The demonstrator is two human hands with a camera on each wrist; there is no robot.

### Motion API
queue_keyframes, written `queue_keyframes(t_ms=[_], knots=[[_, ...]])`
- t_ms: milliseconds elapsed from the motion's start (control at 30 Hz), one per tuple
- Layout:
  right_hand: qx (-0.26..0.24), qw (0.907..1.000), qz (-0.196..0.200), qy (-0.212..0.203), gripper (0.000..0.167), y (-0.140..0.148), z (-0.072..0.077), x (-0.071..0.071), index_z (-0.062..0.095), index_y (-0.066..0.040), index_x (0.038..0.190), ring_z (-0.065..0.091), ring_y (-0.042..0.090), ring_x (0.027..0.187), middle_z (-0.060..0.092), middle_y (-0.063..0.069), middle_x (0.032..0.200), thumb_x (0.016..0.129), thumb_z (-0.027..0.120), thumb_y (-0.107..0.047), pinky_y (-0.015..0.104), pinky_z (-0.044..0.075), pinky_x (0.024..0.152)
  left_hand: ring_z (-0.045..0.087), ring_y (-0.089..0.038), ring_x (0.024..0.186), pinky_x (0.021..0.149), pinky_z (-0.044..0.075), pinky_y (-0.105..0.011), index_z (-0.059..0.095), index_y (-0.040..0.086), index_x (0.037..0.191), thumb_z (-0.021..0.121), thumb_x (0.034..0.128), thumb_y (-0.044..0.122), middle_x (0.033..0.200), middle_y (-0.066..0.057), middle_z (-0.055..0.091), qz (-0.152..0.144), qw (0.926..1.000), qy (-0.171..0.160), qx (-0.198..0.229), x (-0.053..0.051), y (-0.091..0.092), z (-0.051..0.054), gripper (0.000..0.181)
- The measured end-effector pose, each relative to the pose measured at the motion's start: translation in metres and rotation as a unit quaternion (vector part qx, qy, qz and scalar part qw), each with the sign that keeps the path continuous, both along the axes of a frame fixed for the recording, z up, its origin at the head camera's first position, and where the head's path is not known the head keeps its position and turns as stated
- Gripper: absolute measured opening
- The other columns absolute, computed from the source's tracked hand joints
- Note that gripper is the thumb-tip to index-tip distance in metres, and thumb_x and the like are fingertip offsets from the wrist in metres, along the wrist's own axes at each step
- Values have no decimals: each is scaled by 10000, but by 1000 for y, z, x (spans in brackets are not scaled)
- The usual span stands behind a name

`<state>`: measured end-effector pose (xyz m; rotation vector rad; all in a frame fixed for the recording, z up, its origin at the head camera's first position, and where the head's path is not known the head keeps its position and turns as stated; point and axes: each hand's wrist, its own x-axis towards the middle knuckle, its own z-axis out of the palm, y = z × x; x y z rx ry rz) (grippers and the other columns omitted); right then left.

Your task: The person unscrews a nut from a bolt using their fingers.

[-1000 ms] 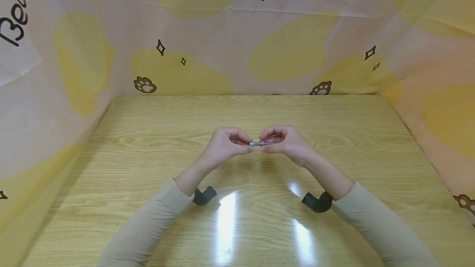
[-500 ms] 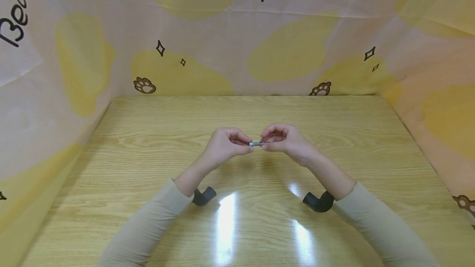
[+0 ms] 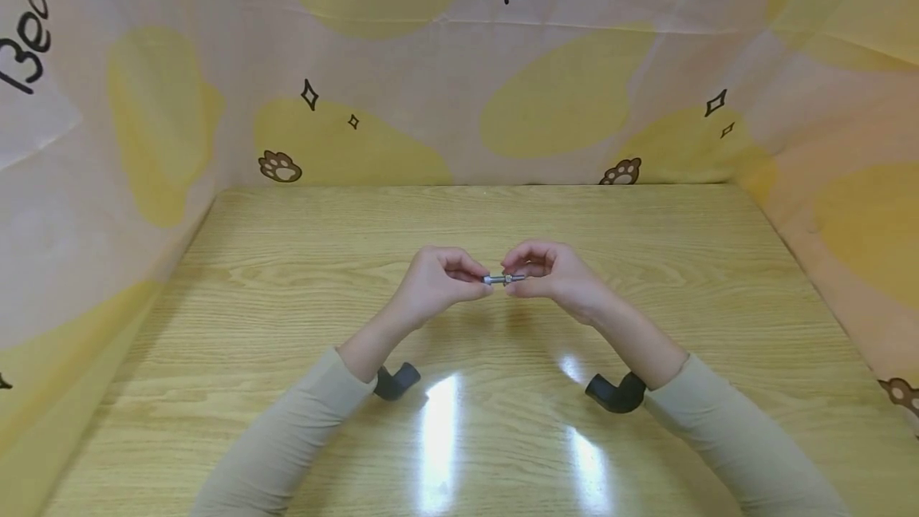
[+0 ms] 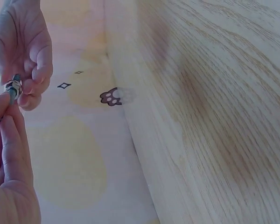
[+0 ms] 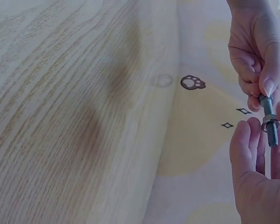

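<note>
My left hand (image 3: 447, 274) pinches a metal bolt (image 3: 497, 280) by its head end, between thumb and fingers. The bolt lies level above the table, its threaded end pointing toward my right hand (image 3: 546, 270). Partway along the shank sits a nut (image 5: 270, 120) with what looks like a thin washer (image 5: 265, 127) against it. In the right wrist view, the right hand's fingers (image 5: 245, 135) stand around the nut with a small gap. Its thumb is blurred beside the nut, so contact there is unclear.
The wood-grain table (image 3: 323, 230) spreads beneath both hands. Printed cloth walls (image 3: 402, 102) enclose its back and sides. A dark curved piece (image 3: 397, 381) shows by the left wrist, and another dark curved piece (image 3: 616, 393) by the right wrist.
The right hand's fingers and thumb closed in around the nut, then parted slightly, baring more of the threaded end. The left hand keeps its hold on the bolt, nearly still.
</note>
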<state>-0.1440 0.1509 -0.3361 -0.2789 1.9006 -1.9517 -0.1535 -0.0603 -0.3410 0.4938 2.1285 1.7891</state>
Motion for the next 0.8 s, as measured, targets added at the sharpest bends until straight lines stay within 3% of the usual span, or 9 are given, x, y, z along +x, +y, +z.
queue_keyframes(t_ms=[200,333,500,667,800], knots=[[225,9991,77,-342,189,1,0,0,558,46,1049,643,174,743,626,70,850,904,579,-73,340,556,752,679,-212,751,721,562,-330,693,-2,871,747,759,29,827,-97,693,-9,10000,-12,14,1,0,1,129],[334,9988,85,-342,239,2,-3,1,538,99,1058,643,161,742,638,66,839,874,606,-36,325,553,756,677,-209,749,720,562,-327,692,-3,870,747,756,27,828,-95,691,-9,10000,9,7,2,0,0,130],[292,9995,120,-97,334,1,-5,1,520,74,1107,622,165,804,578,77,938,803,648,19,309,534,795,675,-213,743,717,563,-330,689,-13,870,751,746,4,831,-106,687,61,10000,-3,49,3,-1,-1,140],[222,9991,143,-337,267,0,-4,2,522,86,1090,643,179,762,619,79,864,868,607,-36,337,551,767,675,-208,746,716,563,-325,688,-16,878,761,745,26,835,-109,689,63,9999,-89,50,3,0,-2,158],[147,9997,87,-198,221,1,-4,2,532,100,1042,637,152,763,614,84,886,862,608,-2,314,544,776,675,-208,750,722,561,-327,688,-19,881,765,748,44,840,-112,686,44,10000,-44,57,2,0,-3,166]])
